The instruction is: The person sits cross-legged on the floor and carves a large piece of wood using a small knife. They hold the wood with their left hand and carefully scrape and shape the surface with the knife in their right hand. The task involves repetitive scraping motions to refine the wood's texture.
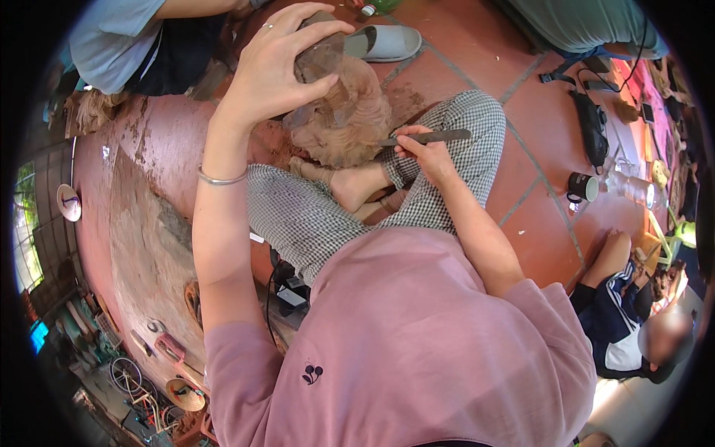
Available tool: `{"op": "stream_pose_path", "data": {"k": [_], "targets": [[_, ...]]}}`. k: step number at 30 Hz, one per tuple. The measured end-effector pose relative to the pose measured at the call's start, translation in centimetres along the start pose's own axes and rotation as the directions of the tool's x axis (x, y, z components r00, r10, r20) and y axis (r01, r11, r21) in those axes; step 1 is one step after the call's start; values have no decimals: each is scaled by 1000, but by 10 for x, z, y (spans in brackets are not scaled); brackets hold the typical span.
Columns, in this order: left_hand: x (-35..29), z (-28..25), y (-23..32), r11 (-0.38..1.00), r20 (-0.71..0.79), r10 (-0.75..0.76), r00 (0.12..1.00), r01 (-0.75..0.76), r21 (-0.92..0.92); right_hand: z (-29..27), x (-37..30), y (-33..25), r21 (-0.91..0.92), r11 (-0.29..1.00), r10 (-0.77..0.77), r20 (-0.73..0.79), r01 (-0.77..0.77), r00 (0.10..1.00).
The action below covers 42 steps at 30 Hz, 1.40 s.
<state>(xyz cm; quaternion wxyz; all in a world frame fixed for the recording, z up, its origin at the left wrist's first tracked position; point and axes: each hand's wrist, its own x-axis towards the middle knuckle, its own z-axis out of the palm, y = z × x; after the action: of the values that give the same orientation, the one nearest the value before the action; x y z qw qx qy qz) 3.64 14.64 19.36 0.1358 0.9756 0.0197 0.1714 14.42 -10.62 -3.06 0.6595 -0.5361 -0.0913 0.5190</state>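
A brown carved wood piece (pixel 357 112) with rippled, layered ridges stands on the floor in front of my crossed legs. My left hand (pixel 272 71) reaches up and over its dark upper part, fingers and thumb curved round it. In my right hand (pixel 427 155) is a slim knife-like carving tool (pixel 450 136), pinched near its front with the dark flat handle pointing right. The tool's thin tip meets the lower right edge of the carving; whether it cuts in there I cannot tell. My bare foot (pixel 357 186) is just below the carving.
Beyond the carving lies a grey slipper (pixel 395 43). Other people sit close by: one at the upper left (pixel 112 45), one at the upper right (pixel 596 22), one at the lower right (pixel 622 328). A dark mug (pixel 582 188) and a black pouch (pixel 590 127) are on the tiles at right.
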Motion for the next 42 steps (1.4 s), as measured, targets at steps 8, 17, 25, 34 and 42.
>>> {"op": "stream_pose_path", "data": {"k": [8,17,25,34,42], "targets": [[1,-3,6,1000,-44,-7,999,8,10,3,-1,-1,109,994,-14,15,13,1000],[4,14,8,995,-215,18,976,2,96,19,4,-15,-57,977,-211,-46,208,977],[2,24,11,986,-294,-51,954,96,139,49,36,-38,-315,840,-486,-76,441,871],[5,28,5,993,-345,-38,938,75,95,50,65,-30,-653,307,-820,187,692,540],[6,31,2,992,-362,-32,932,74,102,47,70,-45,-687,166,-775,353,708,524]]}}
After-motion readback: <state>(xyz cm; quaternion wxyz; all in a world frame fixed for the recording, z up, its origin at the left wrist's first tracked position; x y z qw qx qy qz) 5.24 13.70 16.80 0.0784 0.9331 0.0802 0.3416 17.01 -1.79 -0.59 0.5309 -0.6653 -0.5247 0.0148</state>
